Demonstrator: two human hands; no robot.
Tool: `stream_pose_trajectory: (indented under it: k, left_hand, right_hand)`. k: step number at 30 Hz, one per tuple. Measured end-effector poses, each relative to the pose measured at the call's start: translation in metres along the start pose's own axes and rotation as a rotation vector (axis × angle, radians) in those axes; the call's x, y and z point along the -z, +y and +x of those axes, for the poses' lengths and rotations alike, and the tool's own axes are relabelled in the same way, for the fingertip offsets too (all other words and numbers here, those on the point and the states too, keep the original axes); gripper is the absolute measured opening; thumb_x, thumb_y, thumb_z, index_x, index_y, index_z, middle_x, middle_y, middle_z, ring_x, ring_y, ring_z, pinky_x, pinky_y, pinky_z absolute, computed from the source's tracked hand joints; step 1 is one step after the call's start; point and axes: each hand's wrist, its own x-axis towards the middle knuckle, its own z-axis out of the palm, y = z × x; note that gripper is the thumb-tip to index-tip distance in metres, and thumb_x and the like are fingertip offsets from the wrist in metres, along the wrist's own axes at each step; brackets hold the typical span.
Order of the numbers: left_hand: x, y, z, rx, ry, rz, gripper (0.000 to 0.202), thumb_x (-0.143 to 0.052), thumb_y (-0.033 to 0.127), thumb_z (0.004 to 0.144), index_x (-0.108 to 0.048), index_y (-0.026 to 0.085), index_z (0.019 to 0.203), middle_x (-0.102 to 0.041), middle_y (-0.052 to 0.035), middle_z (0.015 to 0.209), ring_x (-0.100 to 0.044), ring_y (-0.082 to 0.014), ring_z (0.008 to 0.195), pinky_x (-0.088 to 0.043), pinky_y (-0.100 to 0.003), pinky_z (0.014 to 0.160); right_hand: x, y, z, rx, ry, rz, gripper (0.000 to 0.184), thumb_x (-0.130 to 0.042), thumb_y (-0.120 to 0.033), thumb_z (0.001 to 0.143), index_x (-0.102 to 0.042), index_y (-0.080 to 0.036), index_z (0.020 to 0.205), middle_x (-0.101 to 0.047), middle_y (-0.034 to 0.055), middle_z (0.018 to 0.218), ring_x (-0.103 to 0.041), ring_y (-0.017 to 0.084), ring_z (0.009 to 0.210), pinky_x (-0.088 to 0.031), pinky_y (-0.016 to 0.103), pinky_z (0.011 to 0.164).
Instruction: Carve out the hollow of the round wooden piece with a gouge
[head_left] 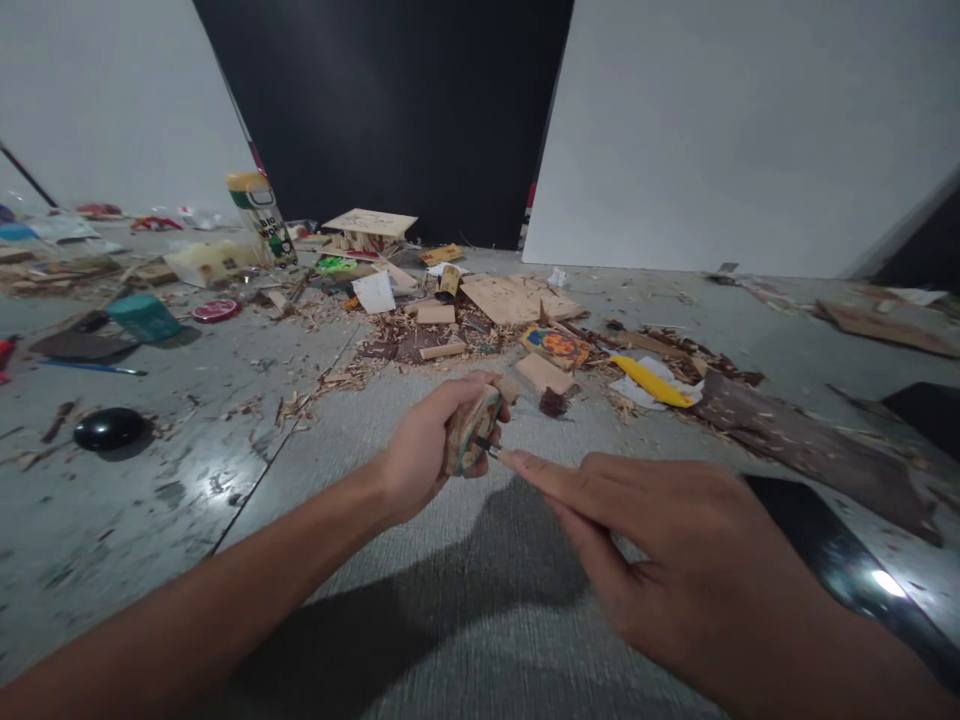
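My left hand [424, 440] is closed around a small carved wooden piece [471, 432] with brown and teal colouring, held tilted above the floor. My right hand [660, 540] grips a slim tool with a dark narrow tip [487, 446]. The index finger stretches along the tool, and its handle is mostly hidden under my fingers. The tip touches or nearly touches the carved face of the piece. Just beyond my left hand lie a flat wood block [545, 374] and a dark brown lump [553, 402].
Wood shavings and scraps surround a thin board [517, 298]. A yellow-handled cutter [651, 380] and brown sheet [817, 450] lie right, near a dark glossy phone-like slab [832, 550]. Leftward are a black oval object [110, 430], paintbrush [94, 367], teal block [142, 318] and tall can [262, 222].
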Motion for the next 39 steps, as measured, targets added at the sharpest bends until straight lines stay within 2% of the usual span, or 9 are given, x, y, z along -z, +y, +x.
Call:
stream_pose_trajectory:
  k: [5,10,16,18,22,26,31,36,39]
  left_hand:
    - [-0.001,0.001,-0.002,-0.020,-0.003,0.020,0.023,-0.056,0.040,0.078,-0.059,0.018,0.085,-0.058,-0.0049,0.082,-0.054,-0.0155,0.068,-0.038,-0.019,0.046]
    - [-0.001,0.004,-0.005,-0.081,-0.017,0.104,0.023,-0.054,0.039,0.080,-0.060,0.018,0.078,-0.052,-0.0037,0.067,-0.051,-0.0169,0.067,-0.037,-0.021,0.049]
    - [-0.003,0.005,-0.005,-0.114,0.018,0.048,0.026,-0.052,0.041,0.077,-0.061,0.016,0.078,-0.056,-0.0052,0.069,-0.051,-0.0169,0.064,-0.039,-0.024,0.050]
    - [-0.003,0.005,-0.005,-0.123,0.010,0.024,0.022,-0.054,0.038,0.076,-0.060,0.017,0.078,-0.058,-0.0053,0.071,-0.051,-0.0164,0.062,-0.039,-0.024,0.050]
    - [-0.003,0.007,-0.005,-0.097,-0.016,-0.032,0.024,-0.049,0.035,0.081,-0.062,0.014,0.078,-0.061,-0.0075,0.073,-0.052,-0.0160,0.059,-0.038,-0.024,0.045]
    - [-0.006,0.012,-0.005,-0.005,0.017,-0.114,0.034,-0.042,0.035,0.085,-0.066,0.012,0.078,-0.063,-0.0097,0.076,-0.059,-0.0173,0.061,-0.038,-0.022,0.041]
    - [-0.008,0.015,-0.004,0.030,0.077,-0.151,0.035,-0.041,0.033,0.086,-0.067,0.011,0.077,-0.064,-0.0095,0.076,-0.059,-0.0161,0.056,-0.036,-0.022,0.037]
    - [-0.007,0.015,-0.002,0.009,0.082,-0.154,0.031,-0.044,0.034,0.083,-0.066,0.012,0.077,-0.065,-0.0095,0.074,-0.060,-0.0171,0.057,-0.036,-0.021,0.036]
    - [-0.006,0.015,-0.002,0.010,0.089,-0.153,0.032,-0.044,0.033,0.082,-0.066,0.011,0.078,-0.065,-0.0101,0.075,-0.061,-0.0181,0.058,-0.037,-0.022,0.036]
  right_hand:
    - [0.001,-0.001,-0.001,0.004,0.013,-0.012,0.039,-0.049,-0.008,0.093,-0.070,-0.018,0.125,-0.067,-0.0011,0.066,-0.062,0.017,0.054,-0.043,0.033,0.050]
    - [-0.006,-0.004,0.001,-0.023,0.033,0.043,0.039,-0.047,-0.007,0.093,-0.070,-0.016,0.123,-0.069,0.0004,0.066,-0.064,0.016,0.056,-0.046,0.031,0.049]
    - [-0.011,-0.008,0.006,-0.128,0.144,0.260,0.032,-0.051,-0.008,0.091,-0.075,-0.018,0.111,-0.080,0.0038,0.100,-0.076,0.016,0.082,-0.060,0.025,0.073]
    - [-0.010,-0.007,0.008,-0.131,0.141,0.261,0.032,-0.051,-0.008,0.091,-0.075,-0.019,0.110,-0.080,0.0039,0.097,-0.075,0.016,0.078,-0.060,0.026,0.072]
    - [-0.009,0.000,0.010,-0.012,0.101,0.164,0.035,-0.049,-0.006,0.092,-0.073,-0.015,0.115,-0.076,0.0047,0.080,-0.068,0.017,0.066,-0.059,0.034,0.073]
    - [-0.008,0.009,0.008,0.117,0.071,0.150,0.039,-0.049,0.000,0.092,-0.068,-0.012,0.124,-0.074,0.0046,0.084,-0.065,0.016,0.075,-0.055,0.038,0.087]
    - [-0.005,0.012,0.001,0.025,-0.022,0.129,0.046,-0.048,-0.006,0.093,-0.065,-0.022,0.133,-0.074,0.0060,0.088,-0.069,0.017,0.078,-0.057,0.029,0.067]
    - [-0.009,0.012,-0.004,0.030,-0.043,0.067,0.053,-0.048,-0.005,0.090,-0.060,-0.023,0.139,-0.075,0.0068,0.091,-0.071,0.018,0.076,-0.059,0.027,0.064]
    - [-0.011,0.013,-0.006,0.042,-0.060,0.046,0.057,-0.046,-0.002,0.088,-0.058,-0.023,0.140,-0.074,0.0082,0.099,-0.072,0.020,0.085,-0.062,0.029,0.067]
